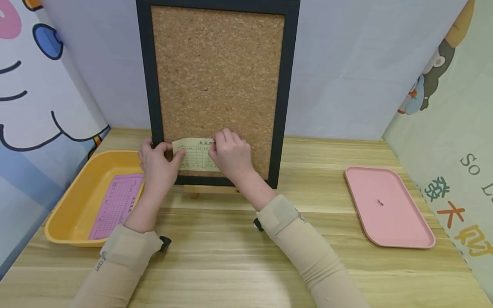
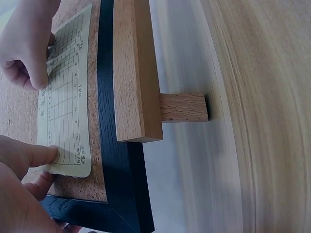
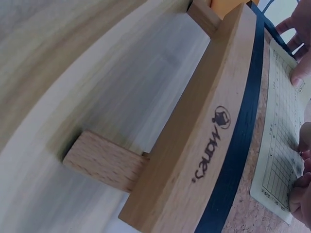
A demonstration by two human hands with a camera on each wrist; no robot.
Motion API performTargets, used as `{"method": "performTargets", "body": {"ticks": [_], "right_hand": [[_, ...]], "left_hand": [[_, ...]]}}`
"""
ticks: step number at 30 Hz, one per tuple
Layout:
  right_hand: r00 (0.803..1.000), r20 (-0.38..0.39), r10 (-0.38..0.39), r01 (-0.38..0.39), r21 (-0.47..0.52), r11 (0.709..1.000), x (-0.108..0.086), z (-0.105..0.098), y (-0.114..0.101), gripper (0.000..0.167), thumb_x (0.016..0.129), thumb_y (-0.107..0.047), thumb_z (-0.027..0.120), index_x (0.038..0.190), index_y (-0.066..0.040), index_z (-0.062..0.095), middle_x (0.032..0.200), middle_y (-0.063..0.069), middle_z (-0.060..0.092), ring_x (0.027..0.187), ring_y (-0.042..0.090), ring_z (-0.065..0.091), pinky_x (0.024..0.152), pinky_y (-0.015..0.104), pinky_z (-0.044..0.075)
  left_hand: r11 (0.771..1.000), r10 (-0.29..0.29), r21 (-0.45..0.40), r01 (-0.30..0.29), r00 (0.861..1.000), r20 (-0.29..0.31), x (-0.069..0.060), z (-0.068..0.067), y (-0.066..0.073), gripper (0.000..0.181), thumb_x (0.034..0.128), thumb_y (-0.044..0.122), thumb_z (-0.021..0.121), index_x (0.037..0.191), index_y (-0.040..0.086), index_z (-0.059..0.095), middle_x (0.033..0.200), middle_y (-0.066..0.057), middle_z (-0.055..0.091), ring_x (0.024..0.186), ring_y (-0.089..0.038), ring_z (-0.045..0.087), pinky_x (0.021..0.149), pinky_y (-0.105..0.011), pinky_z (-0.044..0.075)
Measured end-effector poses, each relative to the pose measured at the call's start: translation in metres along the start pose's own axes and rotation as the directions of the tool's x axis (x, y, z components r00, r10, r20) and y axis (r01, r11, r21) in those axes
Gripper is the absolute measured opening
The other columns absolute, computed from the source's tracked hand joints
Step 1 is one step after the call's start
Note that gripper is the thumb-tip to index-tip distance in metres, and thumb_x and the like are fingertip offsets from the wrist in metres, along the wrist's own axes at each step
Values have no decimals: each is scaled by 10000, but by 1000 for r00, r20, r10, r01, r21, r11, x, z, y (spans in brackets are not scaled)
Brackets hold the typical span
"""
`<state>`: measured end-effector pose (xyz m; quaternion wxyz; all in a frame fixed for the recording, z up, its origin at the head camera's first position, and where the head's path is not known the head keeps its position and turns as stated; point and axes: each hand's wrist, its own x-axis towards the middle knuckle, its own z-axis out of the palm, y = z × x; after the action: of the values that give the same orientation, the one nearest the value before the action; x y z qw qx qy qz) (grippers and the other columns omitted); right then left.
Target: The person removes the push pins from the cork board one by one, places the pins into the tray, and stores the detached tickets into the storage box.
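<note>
A pale yellow printed paper slip [image 1: 195,159] lies against the lower part of a black-framed corkboard [image 1: 219,77]. At the slip's left end my left hand [image 1: 157,167] pinches it: in the left wrist view the thumb is on the printed face and a finger is behind the edge. My right hand [image 1: 233,156] is at the slip's right half, thumb and fingers bunched together and curled. A tiny pale thing [image 1: 213,140] shows at those fingertips, too small to identify. That hand covers the right end of the slip in the head view.
The board leans on a wooden stand [image 2: 138,73]. To the left, a yellow basin [image 1: 61,214] contains purple printed slips [image 1: 117,205]. At the right is a pink tray [image 1: 396,229] with small dark bits [image 1: 380,202] on it.
</note>
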<state>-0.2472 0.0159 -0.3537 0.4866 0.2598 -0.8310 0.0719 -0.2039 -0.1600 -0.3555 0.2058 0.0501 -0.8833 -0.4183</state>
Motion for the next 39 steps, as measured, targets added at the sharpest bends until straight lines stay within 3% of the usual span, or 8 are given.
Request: {"method": "performTargets", "body": {"ticks": [19, 28, 39], "right_hand": [[999, -19, -45, 47, 75, 996, -2, -2, 4, 100, 818, -78, 564, 753, -82, 640, 675, 20, 578, 480, 112, 497, 363, 223, 375], [999, 3, 45, -45, 86, 995, -6, -5, 4, 118, 838, -202, 634, 823, -91, 669, 753, 13, 645, 598, 140, 606, 412, 240, 448], [991, 45, 124, -128, 91, 988, -5, -4, 1, 121, 840, -231, 657, 808, -117, 683, 756, -7, 661, 582, 120, 594, 386, 222, 401]], "left_hand": [[1000, 1, -19, -1, 1000, -4, -1, 1, -1, 337, 891, 247, 660, 959, -77, 595, 1458, -272, 204, 1343, -404, 171, 1042, -603, 158], [1000, 7, -23, -8, 1000, -8, -1, 0, 0, 332, 890, 237, 662, 951, -81, 590, 1447, -275, 216, 1341, -407, 173, 1056, -589, 157], [1000, -2, -23, 2, 1000, -5, -1, -1, 2, 326, 889, 225, 664, 951, -86, 589, 1448, -278, 214, 1342, -405, 175, 1061, -579, 168]]}}
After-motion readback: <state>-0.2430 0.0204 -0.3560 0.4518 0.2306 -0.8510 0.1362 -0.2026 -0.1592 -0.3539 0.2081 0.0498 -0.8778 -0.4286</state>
